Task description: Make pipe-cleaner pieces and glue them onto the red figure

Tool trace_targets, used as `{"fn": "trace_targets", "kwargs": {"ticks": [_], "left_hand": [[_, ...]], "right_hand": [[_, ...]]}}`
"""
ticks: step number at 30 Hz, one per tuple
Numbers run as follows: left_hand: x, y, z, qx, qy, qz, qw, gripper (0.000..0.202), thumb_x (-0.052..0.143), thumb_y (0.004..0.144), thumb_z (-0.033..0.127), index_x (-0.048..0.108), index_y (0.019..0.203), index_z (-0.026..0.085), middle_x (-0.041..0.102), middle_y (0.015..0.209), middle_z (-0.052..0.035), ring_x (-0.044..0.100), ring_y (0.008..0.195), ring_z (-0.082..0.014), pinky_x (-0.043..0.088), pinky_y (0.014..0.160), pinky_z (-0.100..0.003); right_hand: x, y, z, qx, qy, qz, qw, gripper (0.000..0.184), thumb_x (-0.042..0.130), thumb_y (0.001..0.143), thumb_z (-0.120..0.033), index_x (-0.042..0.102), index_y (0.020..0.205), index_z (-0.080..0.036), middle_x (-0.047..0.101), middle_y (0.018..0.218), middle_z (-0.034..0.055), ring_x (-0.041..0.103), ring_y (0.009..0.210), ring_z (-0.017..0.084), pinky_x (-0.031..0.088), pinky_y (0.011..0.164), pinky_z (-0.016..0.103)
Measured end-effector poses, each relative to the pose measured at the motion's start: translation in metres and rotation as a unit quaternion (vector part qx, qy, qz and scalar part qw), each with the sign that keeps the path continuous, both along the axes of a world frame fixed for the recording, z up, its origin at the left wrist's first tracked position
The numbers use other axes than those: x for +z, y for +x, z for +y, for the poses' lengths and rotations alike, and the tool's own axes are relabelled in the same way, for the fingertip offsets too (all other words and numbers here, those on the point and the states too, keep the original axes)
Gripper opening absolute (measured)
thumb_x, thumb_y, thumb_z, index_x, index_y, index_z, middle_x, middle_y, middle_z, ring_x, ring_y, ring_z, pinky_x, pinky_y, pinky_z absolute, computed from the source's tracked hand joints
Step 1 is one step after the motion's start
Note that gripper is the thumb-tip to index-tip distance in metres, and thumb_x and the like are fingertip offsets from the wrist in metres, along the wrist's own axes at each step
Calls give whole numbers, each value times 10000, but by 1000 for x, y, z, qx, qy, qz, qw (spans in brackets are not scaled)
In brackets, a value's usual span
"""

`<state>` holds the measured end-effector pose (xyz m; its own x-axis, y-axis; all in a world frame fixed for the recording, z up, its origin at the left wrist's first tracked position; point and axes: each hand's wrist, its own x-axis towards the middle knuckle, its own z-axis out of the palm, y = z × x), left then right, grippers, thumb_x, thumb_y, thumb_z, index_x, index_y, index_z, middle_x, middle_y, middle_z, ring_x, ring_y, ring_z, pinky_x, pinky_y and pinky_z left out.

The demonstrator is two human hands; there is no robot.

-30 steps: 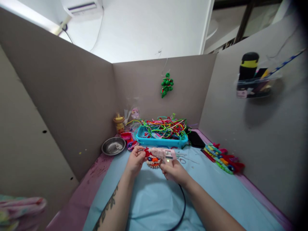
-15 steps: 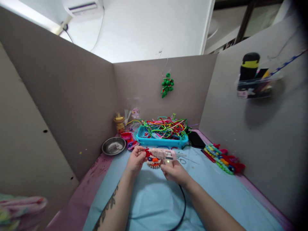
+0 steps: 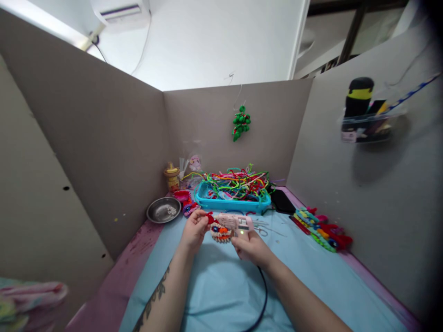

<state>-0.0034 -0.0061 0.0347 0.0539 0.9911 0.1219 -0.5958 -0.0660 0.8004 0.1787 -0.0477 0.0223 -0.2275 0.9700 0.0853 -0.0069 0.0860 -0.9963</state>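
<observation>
My left hand (image 3: 195, 229) pinches the red end of a small pipe-cleaner figure (image 3: 221, 234) between thumb and fingers. The figure is cream and orange with a dark blue, eye-like spot. In my right hand (image 3: 254, 249) is a pale pink glue gun (image 3: 238, 223) with a small lit light on its side. Its front end points left, over the top of the figure near the red part; whether the tip touches is too small to tell. A black cord (image 3: 266, 295) runs down from beneath my right hand.
Behind my hands a blue tray (image 3: 231, 204) overflows with coloured pipe cleaners. A metal bowl (image 3: 164, 210) with white bits sits left. Scissors (image 3: 263, 230) lie beyond the glue gun, a black phone-like slab (image 3: 283, 201) behind them. Finished pipe-cleaner pieces (image 3: 321, 228) lie right. Grey partitions (image 3: 207, 115) enclose the table.
The figure has turned or shifted slightly in my left hand, so its blue spot shows more clearly. Both hands stay nearly in place.
</observation>
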Motion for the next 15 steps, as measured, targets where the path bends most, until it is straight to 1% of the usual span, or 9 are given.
{"fn": "trace_targets", "kwargs": {"ticks": [5,8,10,12,13,15], "left_hand": [[0,-1,0,4,-2,4,1000,386,826,509,261,564,771,152,602,559,50,548,470,-48,438,489,-142],[-2,0,1,5,-3,3,1000,383,825,513,262,564,770,152,605,562,50,548,471,-49,437,491,-144],[-3,0,2,9,-7,-1,1000,382,826,512,256,565,771,152,609,567,49,552,476,-49,439,498,-143],[-3,-1,3,10,-7,-6,1000,380,828,509,250,568,767,152,610,569,49,553,480,-48,441,504,-143],[-4,-1,3,10,-6,-7,1000,376,828,508,248,570,765,152,609,570,49,552,482,-48,440,506,-143],[-4,-3,5,12,-3,-11,1000,370,825,515,241,580,778,156,611,586,48,555,497,-49,441,518,-145]], "right_hand": [[-3,2,2,-5,-8,7,1000,287,623,667,-352,604,885,-166,531,508,-26,439,413,91,346,398,198],[-5,4,2,10,-23,19,1000,320,645,658,-345,594,923,-173,524,503,-38,435,401,87,350,389,194],[-3,5,2,25,-36,37,998,317,677,641,-345,592,892,-172,515,495,-43,431,388,83,351,376,189],[3,4,-1,52,-58,81,994,307,710,619,-363,590,817,-162,516,499,-35,433,382,81,349,354,185],[8,4,-3,68,-70,120,988,312,717,614,-384,588,785,-156,525,515,-25,439,389,83,346,343,182],[19,2,-9,101,-95,237,962,340,700,639,-437,596,797,-154,559,593,2,469,435,89,348,336,174]]}}
